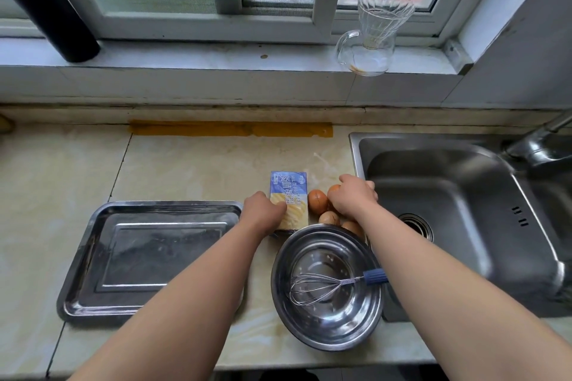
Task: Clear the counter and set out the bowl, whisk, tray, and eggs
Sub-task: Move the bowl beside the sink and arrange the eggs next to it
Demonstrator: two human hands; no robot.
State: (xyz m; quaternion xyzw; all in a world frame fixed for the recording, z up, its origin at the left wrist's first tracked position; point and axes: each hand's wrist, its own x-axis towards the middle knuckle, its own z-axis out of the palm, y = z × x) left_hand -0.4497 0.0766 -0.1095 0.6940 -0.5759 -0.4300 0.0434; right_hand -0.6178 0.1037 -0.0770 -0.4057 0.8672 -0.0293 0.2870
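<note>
Hands work the counter: left hand (pixel 263 210) clamps the stiff butter box (pixel 289 199), right hand (pixel 356 195) cups a fragile, roll-prone egg (pixel 334 189), best cradled loosely.

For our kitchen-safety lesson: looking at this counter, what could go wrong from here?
1. The loose brown eggs lie unboxed beside the steel sink; a nudge from the right hand might roll one in.
2. The wire whisk with the blue handle leans over the round steel bowl rim and could be knocked out by a forearm.
</note>
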